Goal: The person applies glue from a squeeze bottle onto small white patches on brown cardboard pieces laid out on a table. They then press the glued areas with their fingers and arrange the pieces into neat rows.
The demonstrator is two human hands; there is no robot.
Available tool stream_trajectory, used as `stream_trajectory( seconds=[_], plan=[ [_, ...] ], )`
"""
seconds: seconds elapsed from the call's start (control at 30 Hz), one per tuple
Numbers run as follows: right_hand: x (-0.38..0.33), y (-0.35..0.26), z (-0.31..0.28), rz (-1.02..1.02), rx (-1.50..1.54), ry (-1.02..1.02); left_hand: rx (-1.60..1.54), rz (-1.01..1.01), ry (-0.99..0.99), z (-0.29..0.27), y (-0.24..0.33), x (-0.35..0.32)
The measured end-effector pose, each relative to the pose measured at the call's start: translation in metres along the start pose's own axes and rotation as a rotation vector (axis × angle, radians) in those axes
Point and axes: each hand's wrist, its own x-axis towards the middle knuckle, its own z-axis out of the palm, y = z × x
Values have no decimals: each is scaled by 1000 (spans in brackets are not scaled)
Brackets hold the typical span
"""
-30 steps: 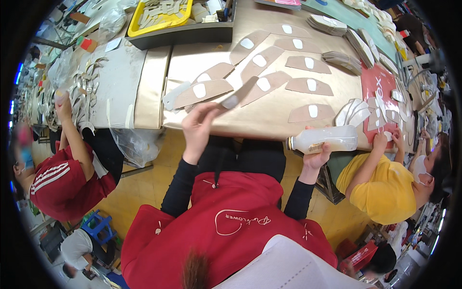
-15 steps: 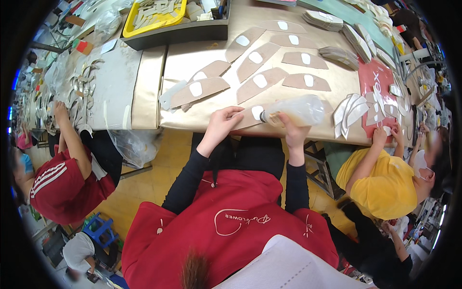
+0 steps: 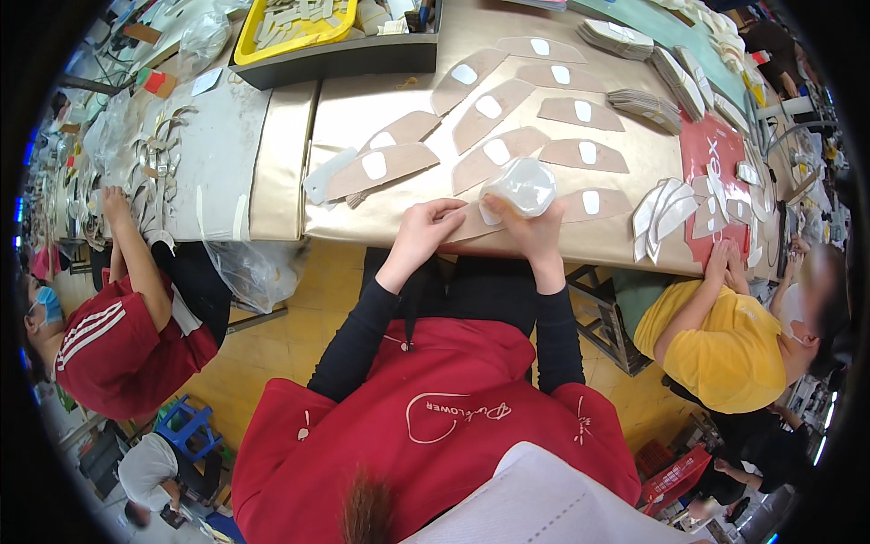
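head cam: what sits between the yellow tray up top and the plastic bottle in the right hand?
In the head view, tan shoe-shaped pieces with white patches lie on the brown table between the yellow tray and the translucent bottle held by the right hand.

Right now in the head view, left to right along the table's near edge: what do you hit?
Co-worker's hand at the metal pieces → clear plastic bag hanging off the edge → left hand on a tan piece → right hand holding the clear bottle → fanned white pieces → yellow-shirted person's hands.
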Motion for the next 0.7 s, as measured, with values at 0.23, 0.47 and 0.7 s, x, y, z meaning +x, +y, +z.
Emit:
stream_trajectory(
  seconds=[0.23, 0.47, 0.7],
  plan=[
    [0, -1, -12, -25, -89, -93, 11, 13, -4, -1, 1, -1],
    [-7, 6, -14, -162, -24, -169, 5, 25, -10, 0, 2, 0],
    [-4, 8, -17, -42, -15, -99, 11, 16, -10, 0, 1, 0]
  ],
)
